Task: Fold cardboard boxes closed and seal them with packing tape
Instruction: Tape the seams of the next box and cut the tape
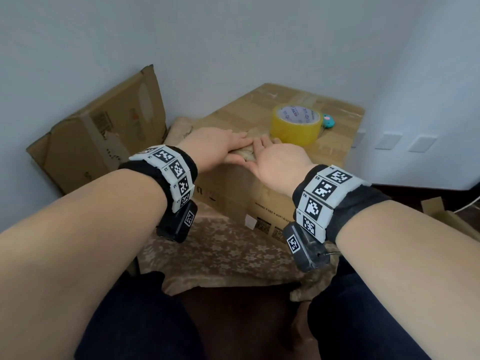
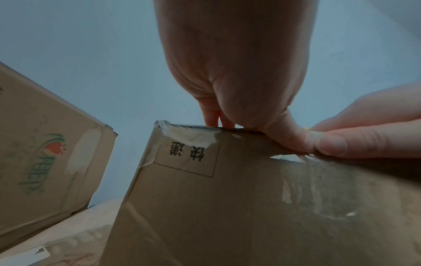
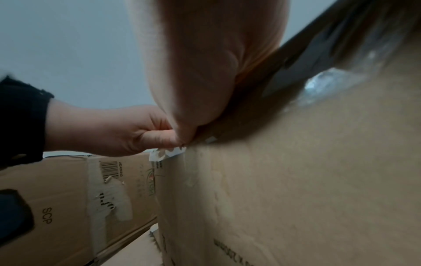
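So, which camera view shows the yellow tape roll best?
The head view: the tape roll sits whole on the box, beyond the left hand and right hand. The wrist views show hands and box sides, no recognisable roll.

Bare hands [image 1: 213, 146], black tag-covered wristbands [image 1: 359, 203]

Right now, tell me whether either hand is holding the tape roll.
No: the tape roll sits on the box beyond the left hand and right hand, which lie flat on it.
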